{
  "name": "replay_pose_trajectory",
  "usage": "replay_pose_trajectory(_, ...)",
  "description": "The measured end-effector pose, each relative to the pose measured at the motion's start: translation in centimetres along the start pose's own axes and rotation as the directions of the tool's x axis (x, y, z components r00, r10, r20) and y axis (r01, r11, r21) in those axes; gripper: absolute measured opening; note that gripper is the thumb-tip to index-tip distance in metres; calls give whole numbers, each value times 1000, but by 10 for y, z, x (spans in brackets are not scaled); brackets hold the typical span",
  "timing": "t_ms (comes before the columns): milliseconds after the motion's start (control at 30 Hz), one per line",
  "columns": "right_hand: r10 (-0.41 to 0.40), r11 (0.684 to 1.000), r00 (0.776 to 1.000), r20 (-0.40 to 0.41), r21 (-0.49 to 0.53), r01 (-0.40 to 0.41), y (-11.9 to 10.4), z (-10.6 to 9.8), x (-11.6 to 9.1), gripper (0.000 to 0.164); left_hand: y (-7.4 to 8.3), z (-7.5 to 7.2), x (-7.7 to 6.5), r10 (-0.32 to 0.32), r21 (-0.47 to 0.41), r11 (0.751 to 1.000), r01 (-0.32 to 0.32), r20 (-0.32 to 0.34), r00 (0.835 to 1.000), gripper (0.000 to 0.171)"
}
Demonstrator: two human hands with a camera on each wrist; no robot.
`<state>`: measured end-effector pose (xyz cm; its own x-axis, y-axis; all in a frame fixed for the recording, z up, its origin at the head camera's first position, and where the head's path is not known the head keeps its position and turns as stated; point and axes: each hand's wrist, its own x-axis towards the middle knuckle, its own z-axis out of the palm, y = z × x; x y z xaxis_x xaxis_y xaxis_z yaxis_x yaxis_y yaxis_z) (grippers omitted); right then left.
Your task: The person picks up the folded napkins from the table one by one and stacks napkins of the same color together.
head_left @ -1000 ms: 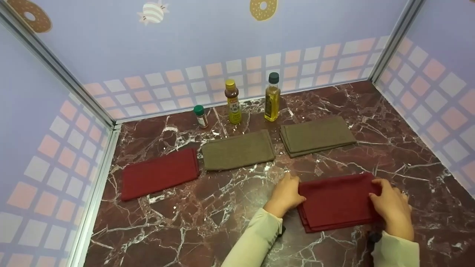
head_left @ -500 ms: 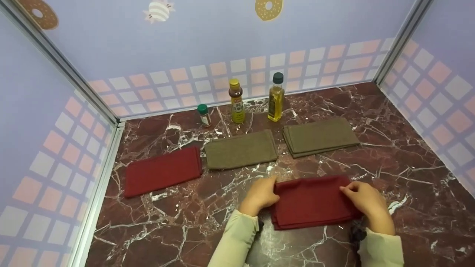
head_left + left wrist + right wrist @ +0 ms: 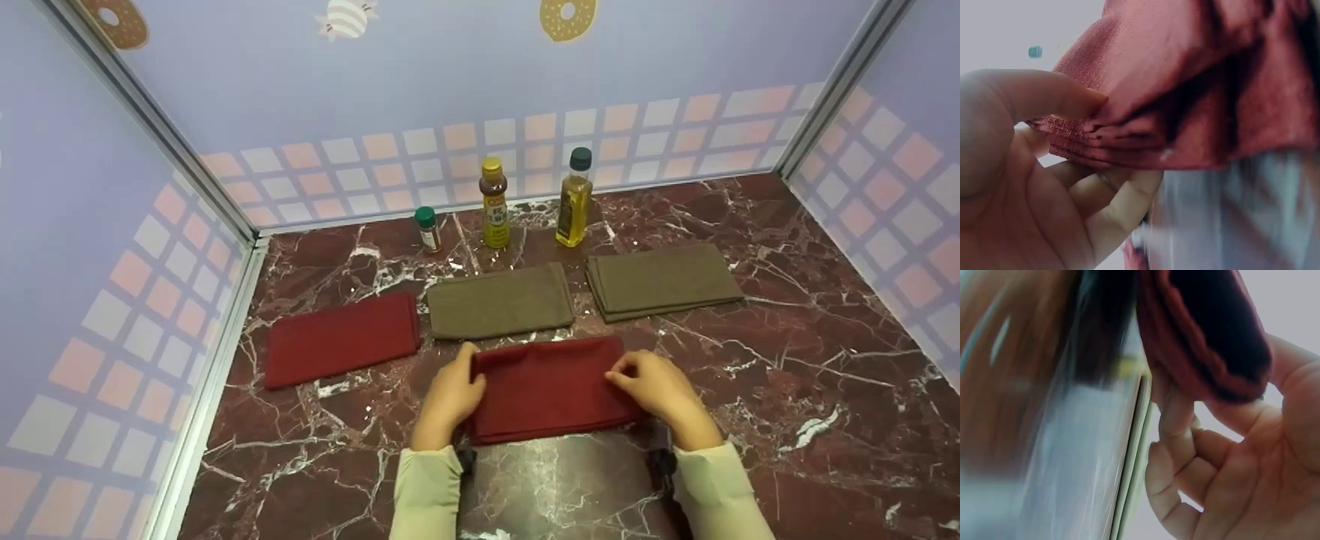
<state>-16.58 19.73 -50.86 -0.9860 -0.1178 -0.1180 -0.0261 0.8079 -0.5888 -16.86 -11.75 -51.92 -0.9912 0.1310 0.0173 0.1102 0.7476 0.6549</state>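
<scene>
A folded dark red cloth [image 3: 555,386] is held between both hands in the head view, in front of the green cloths. My left hand [image 3: 450,394] pinches its left edge; the left wrist view shows the thumb on top of the stacked folds [image 3: 1129,135] and the fingers underneath. At the right edge, my right hand [image 3: 664,386] pinches the cloth too, with fingers under its rounded fold [image 3: 1207,343] in the right wrist view. Another folded red cloth [image 3: 341,341] lies to the left.
Two folded olive-green cloths, one in the middle [image 3: 502,302] and one at the right [image 3: 667,283], lie behind the held cloth. Along the back wall stand a small green-capped jar [image 3: 428,229], a yellow-capped bottle [image 3: 495,206] and a dark-capped oil bottle [image 3: 574,202].
Both hands have carried the red cloth leftward across the marble table, from the right side to the middle, close in front of the green cloth. The view has shifted slightly.
</scene>
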Motion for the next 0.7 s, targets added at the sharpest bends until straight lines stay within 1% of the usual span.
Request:
replay_pose_trajectory(100, -80, 997, 997, -19, 6, 80, -15, 13, 8, 4, -15, -13, -6, -47, -34, 998, 45, -69, 996, 32)
replay_pose_trajectory(200, -129, 991, 991, -31, 23, 130, -30, 25, 17, 9, -28, -24, -11, -101, -107, 991, 85, -153, 983, 42)
replay_pose_trajectory(267, -149, 988, 988, -39, 29, 150, -41, 32, 23, 13, -35, -30, -13, -135, -149, 983, 104, -212, 968, 42)
replay_pose_trajectory(333, -161, 986, 986, -49, 35, 163, -52, 39, 30, 15, -43, -36, -15, -145, -172, 980, 100, -271, 951, 36)
replay_pose_trajectory(433, -177, 983, 983, -54, 42, 180, -68, 50, 39, 16, -55, -44, -19, -146, -160, 983, 94, -356, 923, 21)
replay_pose_trajectory(500, -189, 981, 981, -53, 42, 191, -78, 57, 45, 17, -63, -49, -21, -144, -155, 984, 88, -401, 905, 13)
replay_pose_trajectory(600, -216, 975, 975, -56, 43, 218, -91, 69, 53, 20, -72, -58, -24, -188, -180, 977, 117, -454, 871, 12)
replay_pose_trajectory(700, -249, 966, 966, -64, 50, 252, -104, 80, 60, 25, -80, -67, -27, -250, -223, 962, 159, -474, 844, 16)
